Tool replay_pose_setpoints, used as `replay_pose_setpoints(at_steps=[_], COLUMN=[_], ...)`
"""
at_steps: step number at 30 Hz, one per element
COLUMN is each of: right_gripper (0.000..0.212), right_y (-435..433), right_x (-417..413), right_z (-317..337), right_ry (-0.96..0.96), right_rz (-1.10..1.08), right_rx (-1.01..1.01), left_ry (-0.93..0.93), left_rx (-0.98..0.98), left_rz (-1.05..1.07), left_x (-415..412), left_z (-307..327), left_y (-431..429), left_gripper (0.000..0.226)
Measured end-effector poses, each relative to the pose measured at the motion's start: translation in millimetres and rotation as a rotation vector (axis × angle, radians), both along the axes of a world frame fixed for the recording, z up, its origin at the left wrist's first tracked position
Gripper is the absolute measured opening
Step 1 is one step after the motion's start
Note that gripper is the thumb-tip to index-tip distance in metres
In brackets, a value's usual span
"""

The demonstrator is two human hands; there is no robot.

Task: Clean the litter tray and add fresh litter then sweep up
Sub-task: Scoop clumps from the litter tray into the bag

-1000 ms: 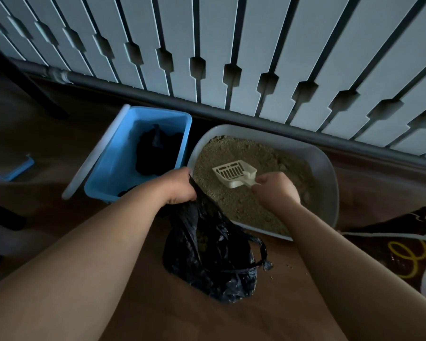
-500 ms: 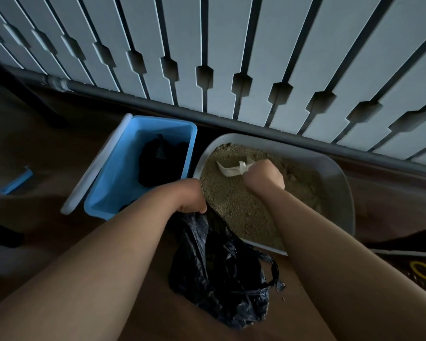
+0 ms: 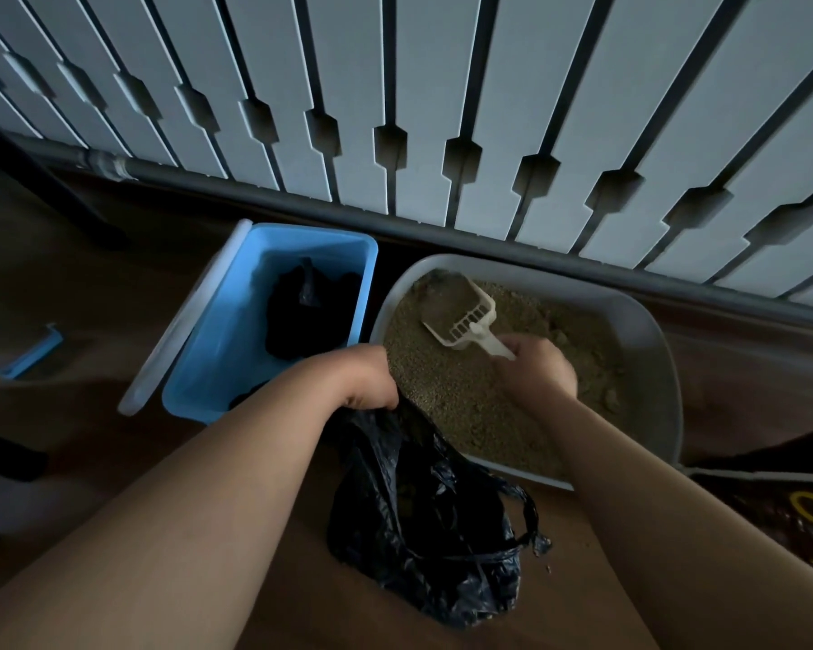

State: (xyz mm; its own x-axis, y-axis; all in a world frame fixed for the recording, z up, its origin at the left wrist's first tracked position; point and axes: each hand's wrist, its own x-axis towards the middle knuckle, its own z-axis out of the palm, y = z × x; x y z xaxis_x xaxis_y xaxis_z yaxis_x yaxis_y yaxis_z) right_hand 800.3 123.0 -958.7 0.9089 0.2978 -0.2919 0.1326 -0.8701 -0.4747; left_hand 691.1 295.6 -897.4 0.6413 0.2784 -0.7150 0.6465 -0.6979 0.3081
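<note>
The grey litter tray (image 3: 653,349) sits on the floor against the slatted fence, holding sandy litter (image 3: 465,405). The right hand (image 3: 536,370) grips a white slotted scoop (image 3: 461,312) loaded with litter; the left hand (image 3: 364,380) clutches a black plastic bag (image 3: 423,523) beside a blue bin (image 3: 212,368)

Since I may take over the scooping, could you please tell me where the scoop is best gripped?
Take the scoop by its handle, from the near right: the handle juts back toward the person, clear of the litter-filled bowl. The right hand grips it there.
</note>
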Motion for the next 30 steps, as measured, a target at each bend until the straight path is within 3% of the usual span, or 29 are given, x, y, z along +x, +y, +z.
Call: replay_pose_setpoints(at_steps=[6, 13, 18, 24, 30], right_gripper=[0.028, 0.028, 0.031, 0.034, 0.033], right_y=[-1, 16, 38, 25, -5], right_x=[9, 10, 4, 5, 12], right_z=[45, 50, 35, 32, 59], right_ry=[-0.360, -0.530, -0.499, -0.499, -0.495], right_rz=[0.145, 0.324, 0.398, 0.524, 0.409], right_rx=[-0.296, -0.473, -0.511, -0.484, -0.436], left_ry=[-0.016, -0.063, -0.092, -0.074, -0.074], left_rx=[0.004, -0.045, -0.039, -0.030, -0.025], left_rz=[0.017, 0.007, -0.005, 0.024, 0.011], left_x=[-4, -9, -10, -10, -10], left_z=[3, 6, 5, 2, 6], left_y=[-1, 0, -3, -2, -4], left_gripper=[0.034, 0.019, 0.010, 0.026, 0.020])
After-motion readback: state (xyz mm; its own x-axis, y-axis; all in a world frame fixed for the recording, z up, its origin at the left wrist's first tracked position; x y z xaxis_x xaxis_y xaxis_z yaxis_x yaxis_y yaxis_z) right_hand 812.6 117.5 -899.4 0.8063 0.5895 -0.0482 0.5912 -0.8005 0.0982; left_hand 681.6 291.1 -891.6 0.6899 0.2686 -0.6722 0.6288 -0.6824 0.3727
